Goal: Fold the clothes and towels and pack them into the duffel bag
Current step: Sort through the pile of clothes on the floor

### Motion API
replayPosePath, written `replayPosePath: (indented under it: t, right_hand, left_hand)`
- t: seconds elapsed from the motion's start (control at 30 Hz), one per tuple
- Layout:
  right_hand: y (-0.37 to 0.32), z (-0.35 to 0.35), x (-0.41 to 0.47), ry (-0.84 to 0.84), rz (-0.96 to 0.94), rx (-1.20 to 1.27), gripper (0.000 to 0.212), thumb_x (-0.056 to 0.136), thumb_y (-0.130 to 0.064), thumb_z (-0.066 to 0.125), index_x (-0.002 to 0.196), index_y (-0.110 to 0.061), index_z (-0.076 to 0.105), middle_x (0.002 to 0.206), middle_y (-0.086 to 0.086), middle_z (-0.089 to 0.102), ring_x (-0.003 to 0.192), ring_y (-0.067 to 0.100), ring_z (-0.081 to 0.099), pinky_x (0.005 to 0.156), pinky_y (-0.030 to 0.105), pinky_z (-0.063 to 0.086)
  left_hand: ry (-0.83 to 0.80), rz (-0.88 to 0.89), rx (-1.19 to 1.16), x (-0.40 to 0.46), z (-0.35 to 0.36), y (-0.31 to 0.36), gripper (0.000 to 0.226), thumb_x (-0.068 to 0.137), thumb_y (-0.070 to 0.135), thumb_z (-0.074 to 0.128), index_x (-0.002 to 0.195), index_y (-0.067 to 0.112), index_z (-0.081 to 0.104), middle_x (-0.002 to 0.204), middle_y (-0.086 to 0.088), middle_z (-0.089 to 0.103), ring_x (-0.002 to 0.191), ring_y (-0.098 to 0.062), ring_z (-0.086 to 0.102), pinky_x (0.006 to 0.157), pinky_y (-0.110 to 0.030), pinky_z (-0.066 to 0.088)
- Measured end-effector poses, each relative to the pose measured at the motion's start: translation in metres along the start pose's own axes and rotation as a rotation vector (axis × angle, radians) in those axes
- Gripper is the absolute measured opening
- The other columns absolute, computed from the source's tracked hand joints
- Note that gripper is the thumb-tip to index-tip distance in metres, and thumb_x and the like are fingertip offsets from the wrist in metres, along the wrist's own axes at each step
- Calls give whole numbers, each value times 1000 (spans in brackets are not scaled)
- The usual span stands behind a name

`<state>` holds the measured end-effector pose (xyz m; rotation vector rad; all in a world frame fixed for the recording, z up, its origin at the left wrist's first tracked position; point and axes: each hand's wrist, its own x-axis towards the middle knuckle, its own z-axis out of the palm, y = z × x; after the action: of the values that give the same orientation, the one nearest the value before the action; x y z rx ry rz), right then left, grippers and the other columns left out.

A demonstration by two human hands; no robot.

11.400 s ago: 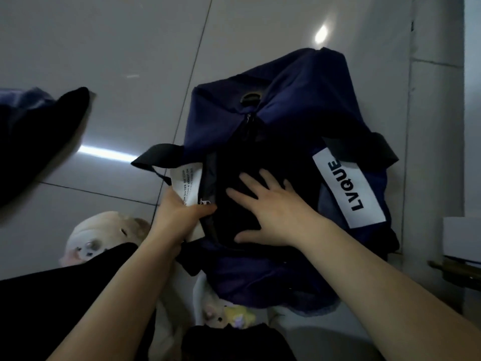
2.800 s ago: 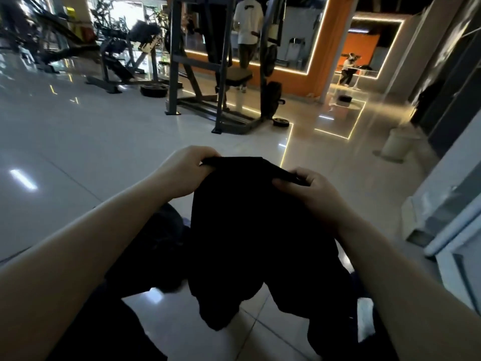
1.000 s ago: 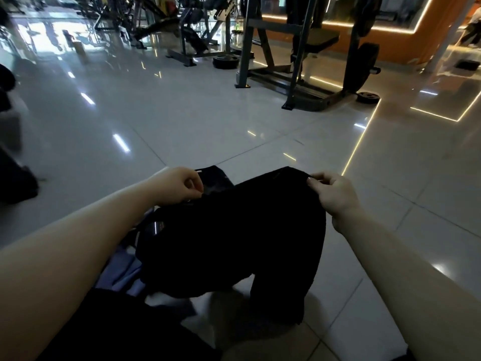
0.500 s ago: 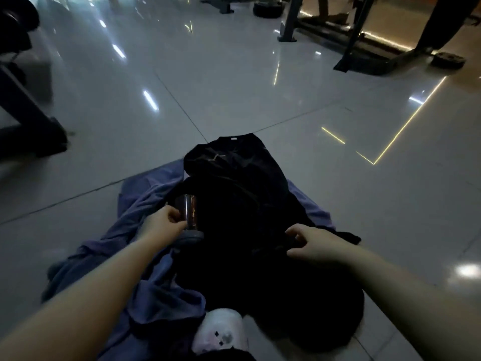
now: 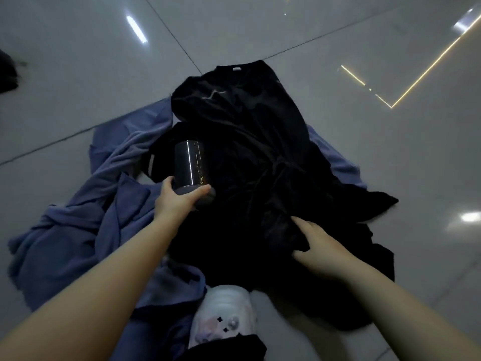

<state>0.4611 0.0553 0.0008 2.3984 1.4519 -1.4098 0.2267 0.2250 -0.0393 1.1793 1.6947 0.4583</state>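
Note:
A black garment (image 5: 260,157) lies spread on the tiled floor, collar at the far end, over a crumpled blue towel (image 5: 86,222). My left hand (image 5: 179,201) grips the near end of a dark shiny cylindrical bottle (image 5: 191,165) that lies on the garment's left side. My right hand (image 5: 320,246) rests on the near right part of the black garment, its fingers spread and slightly bent on the fabric. The duffel bag is out of view.
A white shoe with pink marks (image 5: 223,316) shows at the bottom centre, with dark fabric just below it. A dark object (image 5: 7,71) sits at the left edge. Glossy grey floor tiles (image 5: 390,165) with light reflections surround the pile.
The view has tilted down onto the pile. The black garment, earlier held up in both hands, now lies on the floor. My left hand has closed round the bottle's end and my right hand has shifted on the cloth.

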Motion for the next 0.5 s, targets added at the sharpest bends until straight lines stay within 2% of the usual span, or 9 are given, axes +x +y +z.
replayPosePath:
  t: [0.07,0.17,0.33,0.4,0.5]
  right_hand:
    - [-2,-6,-15,76,-14,74,76,92,-33,58,153,-31,13,158,-1,17,142,23,26,114,33,27]
    - [-8,-19,-54,228,-70,169,73,94,-37,57,153,-33,14,158,-7,17,143,16,24,113,29,25]
    - [-22,-47,-142,500,-259,196,78,90,-40,62,151,-38,14,153,-15,22,139,6,25,106,18,23]
    - [-26,-61,-178,629,-290,197,82,87,-39,66,151,-37,15,150,-15,25,136,4,25,101,15,21]
    - [-27,-80,-230,837,-352,273,85,82,-40,72,149,-38,19,147,-16,27,127,-2,28,104,20,27]
  left_hand:
    - [5,21,-52,-7,-1,6,106,58,50,86,145,24,30,124,-1,54,100,-22,61,86,-41,55]
    - [-50,100,-122,-32,-3,30,107,54,53,87,142,25,34,124,1,54,105,-20,60,88,-41,54]
    - [-439,111,-350,-126,17,117,97,47,61,83,128,18,52,117,-5,66,96,-22,68,66,-35,56]
    - [-565,151,-380,-175,23,155,87,58,61,80,130,24,48,120,-4,63,102,-25,65,67,-39,57]
    - [-742,199,-403,-245,25,199,82,58,61,75,127,22,53,119,-9,64,102,-29,66,72,-45,58]
